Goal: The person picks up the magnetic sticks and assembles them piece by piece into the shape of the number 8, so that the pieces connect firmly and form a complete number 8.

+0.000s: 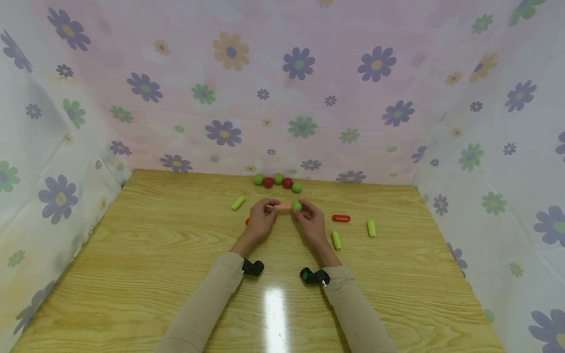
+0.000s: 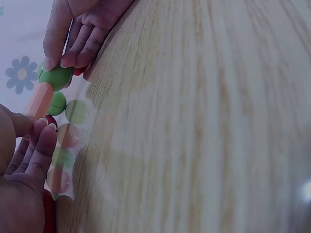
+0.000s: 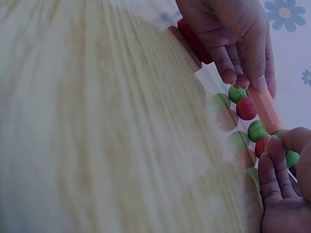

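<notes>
My left hand pinches an orange ribbed stick near its left end, above the wooden table. At the stick's right end is a green ball, pinched by my right hand. Stick and ball meet end to end; whether they are joined cannot be seen. In the left wrist view the green ball sits at the tip of the orange stick. From the right wrist, fingers cover most of that ball, while the orange stick shows clearly.
Behind the hands, green balls and red balls stand in a row near the patterned backdrop. Yellow-green sticks lie at left and right. A red stick lies right; another red piece is partly behind my left hand.
</notes>
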### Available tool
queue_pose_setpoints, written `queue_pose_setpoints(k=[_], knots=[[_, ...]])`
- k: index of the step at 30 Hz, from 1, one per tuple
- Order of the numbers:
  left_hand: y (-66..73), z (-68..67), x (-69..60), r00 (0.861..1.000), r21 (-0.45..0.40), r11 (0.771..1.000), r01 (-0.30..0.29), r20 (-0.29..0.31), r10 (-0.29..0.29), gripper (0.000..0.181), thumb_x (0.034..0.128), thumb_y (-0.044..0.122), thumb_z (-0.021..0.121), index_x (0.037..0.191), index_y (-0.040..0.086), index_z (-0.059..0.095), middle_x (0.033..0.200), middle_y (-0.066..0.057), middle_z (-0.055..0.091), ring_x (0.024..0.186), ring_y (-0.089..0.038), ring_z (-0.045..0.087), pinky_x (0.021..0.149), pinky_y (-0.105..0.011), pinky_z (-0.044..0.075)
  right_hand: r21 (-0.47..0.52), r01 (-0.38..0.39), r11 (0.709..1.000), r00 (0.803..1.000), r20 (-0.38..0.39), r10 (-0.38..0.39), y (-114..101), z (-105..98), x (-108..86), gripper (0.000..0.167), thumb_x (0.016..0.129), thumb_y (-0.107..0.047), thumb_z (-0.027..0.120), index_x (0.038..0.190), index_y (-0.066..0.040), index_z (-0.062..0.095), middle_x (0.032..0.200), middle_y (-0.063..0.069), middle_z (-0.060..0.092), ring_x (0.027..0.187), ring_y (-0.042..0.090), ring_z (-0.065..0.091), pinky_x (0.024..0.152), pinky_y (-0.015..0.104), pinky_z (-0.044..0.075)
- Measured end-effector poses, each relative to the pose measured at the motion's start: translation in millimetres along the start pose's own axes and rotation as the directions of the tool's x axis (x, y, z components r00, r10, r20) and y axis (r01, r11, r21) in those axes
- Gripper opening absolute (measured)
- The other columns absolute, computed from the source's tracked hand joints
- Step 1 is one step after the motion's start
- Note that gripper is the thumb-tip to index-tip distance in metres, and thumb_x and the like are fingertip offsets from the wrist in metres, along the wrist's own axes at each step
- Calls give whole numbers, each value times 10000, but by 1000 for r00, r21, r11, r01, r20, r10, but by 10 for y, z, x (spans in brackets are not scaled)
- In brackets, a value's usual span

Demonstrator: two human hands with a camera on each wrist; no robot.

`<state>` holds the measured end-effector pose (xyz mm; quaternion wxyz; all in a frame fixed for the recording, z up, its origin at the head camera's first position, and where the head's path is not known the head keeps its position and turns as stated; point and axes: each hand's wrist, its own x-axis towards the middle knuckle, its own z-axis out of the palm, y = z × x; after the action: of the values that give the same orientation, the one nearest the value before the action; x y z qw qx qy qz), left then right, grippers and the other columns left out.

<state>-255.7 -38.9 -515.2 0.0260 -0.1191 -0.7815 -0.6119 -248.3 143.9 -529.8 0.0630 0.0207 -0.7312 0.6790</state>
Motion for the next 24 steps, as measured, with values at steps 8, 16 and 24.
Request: queue_pose_setpoints(k=[8,16,24], knots=[[-52,-18,-12,1000,38,999,-30,4,30,228,1030,42,575,1221,-43,666,1010,-212,689,790,-286,683,659,-285,523,-47,-24,999,1000,-7,23,-25,12,-6,385,977,-104,696,1338,4,621,1231,187,654,841,62,630,731,164,498],[-60,-36,-23,999,90,995,-39,20,37,238,1018,40,584,1223,-49,665,995,-193,692,800,-259,686,676,-324,542,-102,16,995,1000,6,-15,-24,13,0,353,966,-65,699,1301,28,636,1210,215,659,786,57,604,698,151,482],[-29,-47,-43,999,157,987,-27,33,22,225,1027,75,594,1212,-24,676,1140,-186,673,942,-284,681,784,-416,564,-105,-3,994,1000,28,6,-47,4,-6,358,964,-56,698,1302,40,631,1227,221,653,781,55,591,693,147,481]])
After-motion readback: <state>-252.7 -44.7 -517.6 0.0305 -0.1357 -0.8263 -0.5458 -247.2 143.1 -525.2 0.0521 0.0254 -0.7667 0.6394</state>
